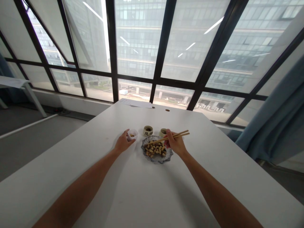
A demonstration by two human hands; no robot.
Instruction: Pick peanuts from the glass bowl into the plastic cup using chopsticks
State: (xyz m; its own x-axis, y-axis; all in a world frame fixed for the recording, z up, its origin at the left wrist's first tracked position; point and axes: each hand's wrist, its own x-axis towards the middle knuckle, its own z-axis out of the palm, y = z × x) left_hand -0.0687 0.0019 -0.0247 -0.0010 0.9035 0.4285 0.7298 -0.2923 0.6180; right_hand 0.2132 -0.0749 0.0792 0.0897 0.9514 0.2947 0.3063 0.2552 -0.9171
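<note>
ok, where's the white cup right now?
Head view, just left of centre: the white cup is in the left hand, left of the lettered pot and the glass bowl.

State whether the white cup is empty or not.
Not empty: small yellow-brown pieces show inside the white cup, which the left hand holds. How deep they lie, I cannot tell.

Place: office or meeting room, as far as I can judge from here.
White tabletop [142,190]: plain and wide; I see papers [142,104] lying at its far left corner.
Windows [140,41]: dark-framed, wall-wide past the far edge, strip-light reflections [213,25] showing in them.
Outside: through them I make out a large many-windowed building [268,50].
Sides: a second white table [11,82] beyond the left edge, a blue curtain [270,120] beyond the right.
</note>
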